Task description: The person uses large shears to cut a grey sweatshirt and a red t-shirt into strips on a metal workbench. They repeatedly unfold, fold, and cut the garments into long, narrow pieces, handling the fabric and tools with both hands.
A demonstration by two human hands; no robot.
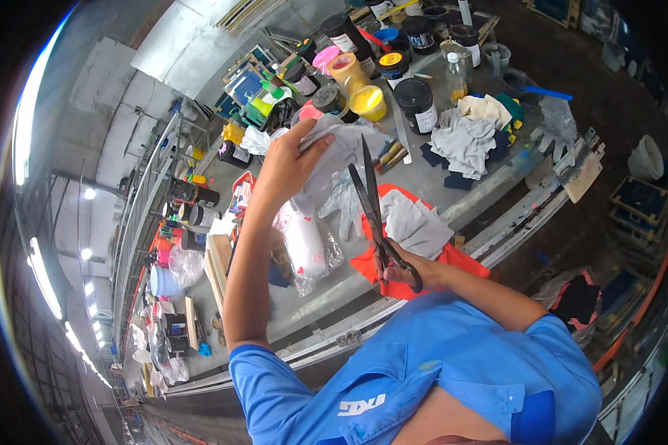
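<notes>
My left hand (283, 165) is raised over the worktable, its thumb and fingers closed on a light grey-white cloth (332, 152) that hangs down loosely. My right hand (407, 268) grips a pair of large dark scissors (372, 208) by the handles. The blades point up and away, parted a little, with their tips just right of the cloth. Beneath the scissors lies a bright orange-red cloth (464, 258) with a folded pale grey cloth (414, 226) on top. A white cylindrical thing in clear plastic (303, 241) rests below my left hand, beside a thin translucent glove (343, 200).
Several jars, including a black one (416, 104) and a yellow tub (368, 102), crowd the table's far side. A rag heap (464, 144) lies right, near a grey glove (557, 126) at the edge. Brushes (390, 157) lie mid-table; a white bucket (647, 157) stands beyond.
</notes>
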